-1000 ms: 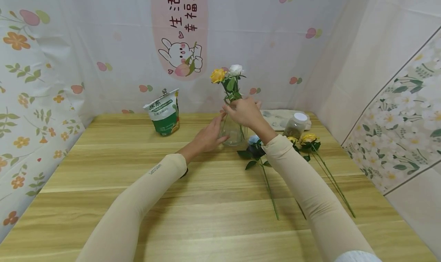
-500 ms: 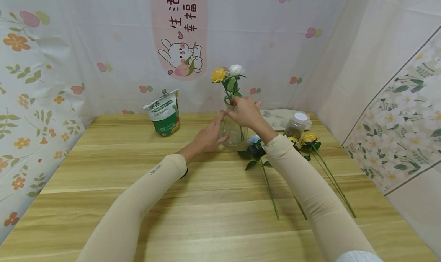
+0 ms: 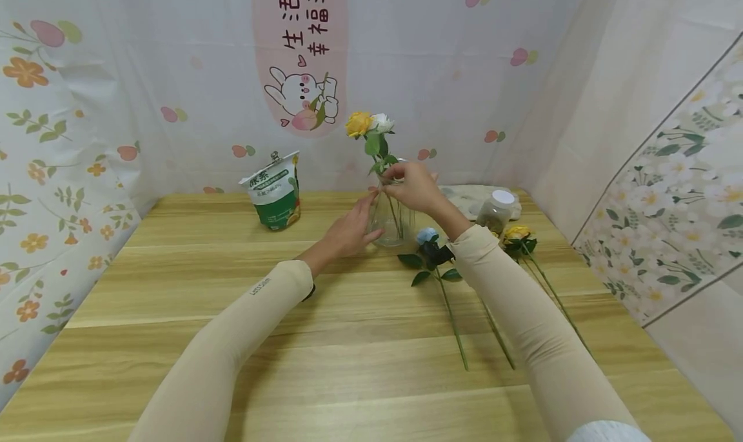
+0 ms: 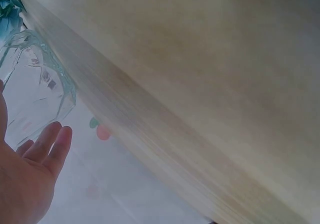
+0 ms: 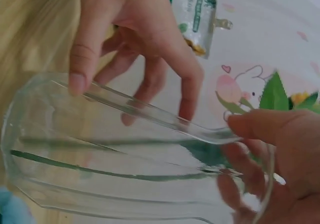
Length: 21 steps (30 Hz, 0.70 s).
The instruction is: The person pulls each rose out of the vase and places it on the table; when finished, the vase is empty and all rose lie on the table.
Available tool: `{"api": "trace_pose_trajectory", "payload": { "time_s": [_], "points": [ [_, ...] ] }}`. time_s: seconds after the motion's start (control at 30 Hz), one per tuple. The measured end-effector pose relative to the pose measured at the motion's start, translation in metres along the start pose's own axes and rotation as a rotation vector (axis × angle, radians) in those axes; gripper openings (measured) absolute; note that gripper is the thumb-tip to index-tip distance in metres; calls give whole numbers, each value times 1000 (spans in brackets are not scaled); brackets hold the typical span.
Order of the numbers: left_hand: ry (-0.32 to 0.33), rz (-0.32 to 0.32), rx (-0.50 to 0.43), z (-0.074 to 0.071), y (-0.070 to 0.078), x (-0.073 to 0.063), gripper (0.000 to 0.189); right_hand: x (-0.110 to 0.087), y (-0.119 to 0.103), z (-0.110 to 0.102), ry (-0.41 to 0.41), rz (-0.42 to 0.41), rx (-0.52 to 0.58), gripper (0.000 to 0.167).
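Observation:
A clear glass vase (image 3: 391,226) stands upright at the back of the table with a yellow rose (image 3: 358,124) and a white rose (image 3: 381,123) in it. My left hand (image 3: 348,231) holds the vase's left side, its thumb in front and some fingers behind the glass in the right wrist view. At the mouth, my right hand (image 3: 415,187) pinches the rose stems just below the leaves; which stem exactly cannot be told. Green stems (image 5: 110,171) run down inside the glass in the right wrist view.
A blue rose (image 3: 427,235) lies right of the vase. Yellow roses (image 3: 518,235) lie farther right, partly behind the right sleeve. A white-lidded jar (image 3: 497,211) and a folded cloth (image 3: 464,200) are behind them. A clipped green-and-white pouch (image 3: 276,193) stands at left.
The yellow and white roses have shifted left and closer together at the vase's mouth, the right fingers moving with them. My left hand stays at the vase.

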<state>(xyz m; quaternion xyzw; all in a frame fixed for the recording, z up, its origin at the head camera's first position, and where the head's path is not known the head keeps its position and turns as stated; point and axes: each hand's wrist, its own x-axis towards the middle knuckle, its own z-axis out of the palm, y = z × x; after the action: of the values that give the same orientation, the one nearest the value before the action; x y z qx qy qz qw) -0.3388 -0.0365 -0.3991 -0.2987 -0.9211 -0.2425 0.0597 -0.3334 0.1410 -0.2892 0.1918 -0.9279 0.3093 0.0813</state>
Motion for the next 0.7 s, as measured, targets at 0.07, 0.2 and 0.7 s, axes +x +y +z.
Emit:
{"api": "trace_pose_trajectory", "payload": {
  "time_s": [0.07, 0.2, 0.7],
  "points": [
    [1, -3, -2, 0, 0, 0, 86, -1, 2, 4, 64, -29, 28, 17],
    [-1, -3, -3, -1, 0, -1, 86, -4, 4, 13, 196, -76, 66, 12],
    [-11, 17, 11, -2, -1, -3, 85, -8, 11, 34, 543, -257, 369, 11]
  ]
}}
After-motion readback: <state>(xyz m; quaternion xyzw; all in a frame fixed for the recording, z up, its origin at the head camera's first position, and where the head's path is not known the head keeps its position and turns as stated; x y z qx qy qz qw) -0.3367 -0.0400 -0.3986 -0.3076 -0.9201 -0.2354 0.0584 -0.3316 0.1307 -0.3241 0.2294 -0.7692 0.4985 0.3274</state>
